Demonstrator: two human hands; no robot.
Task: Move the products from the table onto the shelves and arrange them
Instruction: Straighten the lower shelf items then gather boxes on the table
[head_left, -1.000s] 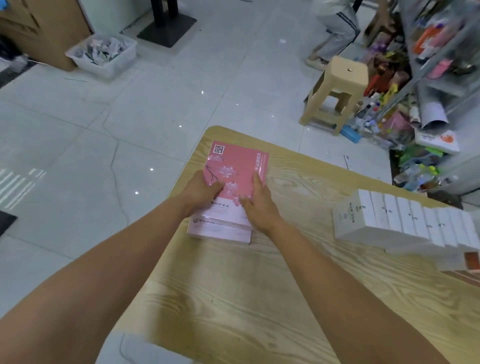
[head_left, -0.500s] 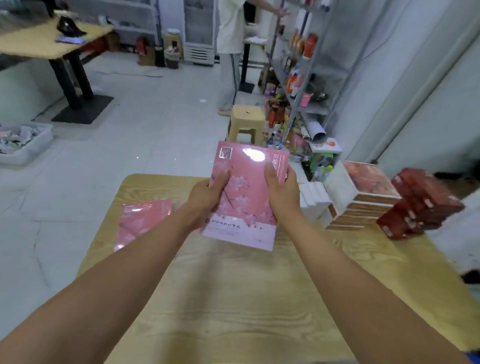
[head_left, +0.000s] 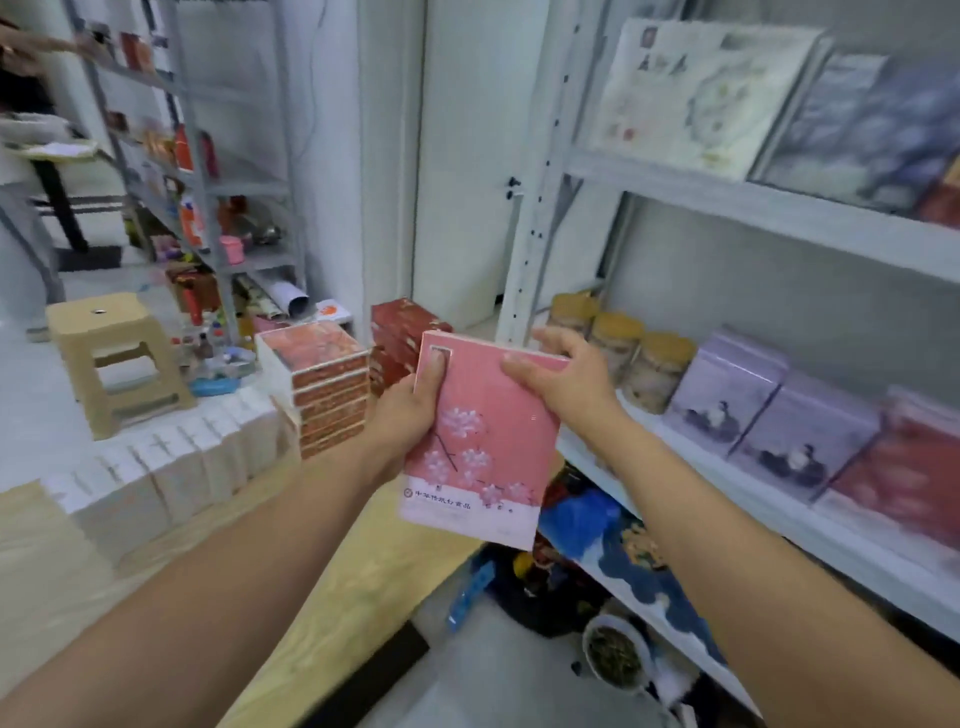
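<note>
Head camera: a person holds a pink box (head_left: 483, 447) in both hands, in the air over the table (head_left: 57, 561) edge nearest a white rack (head_left: 535, 218), close to its middle shelf (head_left: 769, 519) but touching neither. The left hand (head_left: 410, 410) grips the box's left edge, its thumb pressed flat on the face near the top left corner and its fingers hidden behind. The right hand (head_left: 561, 379) is curled over the top right corner, thumb on the face. The box is tilted back towards the camera, showing white blossoms and a pale band of print along its bottom edge. At the left end of the middle shelf stand three jars (head_left: 623, 348) with tan lids; just beside them two lilac boxes (head_left: 727, 400) stand upright near the front edge, and a red box (head_left: 904, 478), blurred, follows to the right. Flat boxes (head_left: 701, 93) lean back on the upper shelf (head_left: 753, 208). On the table, a row of white boxes (head_left: 171, 473) runs along the far edge up to a stack of orange boxes (head_left: 324, 384) at the far corner, with dark red boxes (head_left: 400, 332) just behind the stack. A tan stool (head_left: 114, 358) stands on the floor beyond the table.
</note>
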